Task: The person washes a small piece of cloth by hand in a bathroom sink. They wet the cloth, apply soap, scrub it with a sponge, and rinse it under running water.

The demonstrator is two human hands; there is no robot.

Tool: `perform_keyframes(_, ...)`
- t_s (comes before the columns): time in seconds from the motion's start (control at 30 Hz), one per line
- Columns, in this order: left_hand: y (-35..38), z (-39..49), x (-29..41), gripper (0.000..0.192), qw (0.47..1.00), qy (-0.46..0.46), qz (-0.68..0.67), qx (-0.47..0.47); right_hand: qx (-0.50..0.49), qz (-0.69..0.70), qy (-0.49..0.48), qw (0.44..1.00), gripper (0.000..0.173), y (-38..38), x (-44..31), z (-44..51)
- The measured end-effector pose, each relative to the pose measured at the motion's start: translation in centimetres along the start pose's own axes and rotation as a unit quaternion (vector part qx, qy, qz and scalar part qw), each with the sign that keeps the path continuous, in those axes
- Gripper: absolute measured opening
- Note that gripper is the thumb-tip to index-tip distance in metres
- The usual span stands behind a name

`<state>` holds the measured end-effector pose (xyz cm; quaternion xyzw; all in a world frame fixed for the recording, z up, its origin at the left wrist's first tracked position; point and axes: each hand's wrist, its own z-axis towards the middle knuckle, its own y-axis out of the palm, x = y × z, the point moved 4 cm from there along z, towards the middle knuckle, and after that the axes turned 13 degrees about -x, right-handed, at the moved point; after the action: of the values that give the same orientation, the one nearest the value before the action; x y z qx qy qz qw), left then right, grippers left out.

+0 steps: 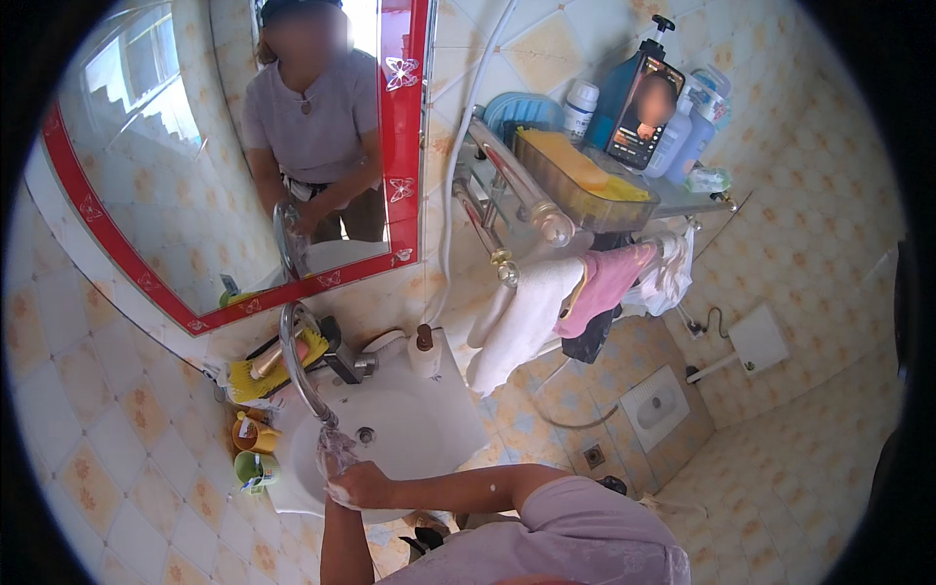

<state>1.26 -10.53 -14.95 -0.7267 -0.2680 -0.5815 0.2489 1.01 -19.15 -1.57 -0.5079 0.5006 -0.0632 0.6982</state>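
Observation:
My left hand (336, 448) is under the curved chrome faucet (292, 356), at the left side of a white washbasin (417, 417). White lather or water covers it, so how its fingers are set is unclear. My right hand (363, 485) is wrapped around the left wrist, with foam along its lower edge. A round metal drain (365, 435) shows in the bowl just beyond the hands. A small white spot of foam sits on my right forearm.
A pump bottle (424, 352), yellow mat (281, 364), orange cup (254, 433) and green cup (256, 469) surround the basin. A red-framed mirror (322, 281) hangs above. To the right, a glass shelf holds bottles and a phone (646, 113); towels (526, 314) hang below. A squat toilet (654, 407) is set in the floor.

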Motion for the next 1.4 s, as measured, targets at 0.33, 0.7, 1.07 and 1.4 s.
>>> perform_keyframes(0.33,1.9,-5.4,7.0,0.034,0.847,-0.17,-0.259,-0.432,0.039,0.016,0.159,0.986,0.02,-0.5,10.3,4.1)
perform_keyframes(0.7,2.8,-7.2,11.1,0.031,0.777,0.246,-0.186,-0.549,0.008,-0.096,-0.095,0.991,0.018,-1.6,-0.3,-0.9)
perform_keyframes(1.07,1.3,-3.9,6.1,0.032,0.719,-0.158,-0.431,-0.522,0.033,0.024,-0.036,0.999,0.018,-4.3,-2.0,-1.4)
perform_keyframes(1.4,2.0,-4.8,7.7,0.032,0.694,-0.153,-0.488,-0.508,0.055,-0.008,-0.051,0.997,0.018,-1.5,-0.4,-0.9)
